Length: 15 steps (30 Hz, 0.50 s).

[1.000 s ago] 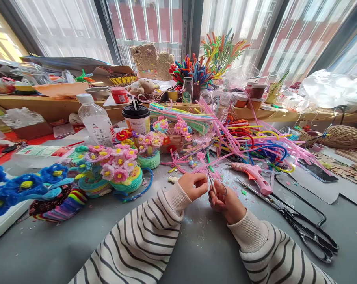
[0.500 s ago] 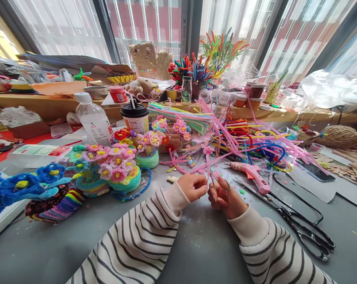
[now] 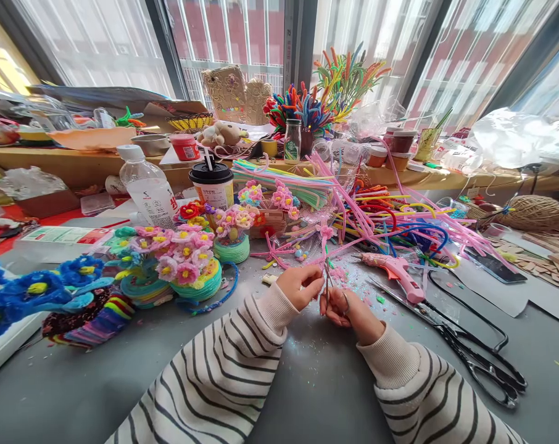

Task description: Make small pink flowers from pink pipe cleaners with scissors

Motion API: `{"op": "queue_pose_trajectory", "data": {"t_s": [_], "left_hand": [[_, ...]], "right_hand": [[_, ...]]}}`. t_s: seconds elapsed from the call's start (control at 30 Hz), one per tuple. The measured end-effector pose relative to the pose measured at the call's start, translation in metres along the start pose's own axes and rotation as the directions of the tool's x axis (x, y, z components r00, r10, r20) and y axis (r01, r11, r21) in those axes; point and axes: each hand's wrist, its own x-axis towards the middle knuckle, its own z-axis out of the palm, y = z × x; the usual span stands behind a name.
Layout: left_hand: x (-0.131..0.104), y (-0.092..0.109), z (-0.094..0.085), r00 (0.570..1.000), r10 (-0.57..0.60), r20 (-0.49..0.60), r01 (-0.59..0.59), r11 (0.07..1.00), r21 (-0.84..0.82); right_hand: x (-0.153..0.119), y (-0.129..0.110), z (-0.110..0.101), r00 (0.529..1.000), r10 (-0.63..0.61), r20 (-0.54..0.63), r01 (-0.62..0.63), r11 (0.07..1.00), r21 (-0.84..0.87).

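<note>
Just right of the table's middle, my left hand (image 3: 301, 287) is closed in a pinch. Its fingertips are at the stem of a small pink pipe-cleaner flower (image 3: 326, 232), which stands upright above the hands. A bit of green shows on the stem below the bloom. My right hand (image 3: 343, 308) is closed around a small pair of scissors (image 3: 327, 285), its ringed finger bent. The blades point up, close beside the stem and the left fingertips. Where the blades meet the stem is too small to make out.
Finished flower pots (image 3: 196, 277) stand to the left, with a water bottle (image 3: 145, 185) and a lidded cup (image 3: 211, 185) behind. A pink glue gun (image 3: 402, 274) and large black scissors (image 3: 474, 351) lie right. Loose pipe cleaners (image 3: 381, 216) pile up behind the hands.
My right hand has come slightly left and turned, so the scissors now stand more upright. My left hand has shifted a little up and left. The flower stays almost in place.
</note>
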Motion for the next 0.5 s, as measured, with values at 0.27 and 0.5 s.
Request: {"op": "queue_pose_trajectory", "data": {"t_s": [0.27, 0.5], "left_hand": [[-0.0006, -0.0030, 0.0032, 0.999, 0.022, 0.028, -0.023, 1.000, 0.015], [-0.0008, 0.0004, 0.0020, 0.999, 0.009, 0.038, -0.009, 1.000, -0.010]], "right_hand": [[0.0002, 0.0011, -0.0014, 0.997, -0.057, -0.042, 0.053, 0.994, -0.096], [-0.0034, -0.0031, -0.0008, 0.982, -0.102, -0.160, 0.066, 0.974, -0.216]]}}
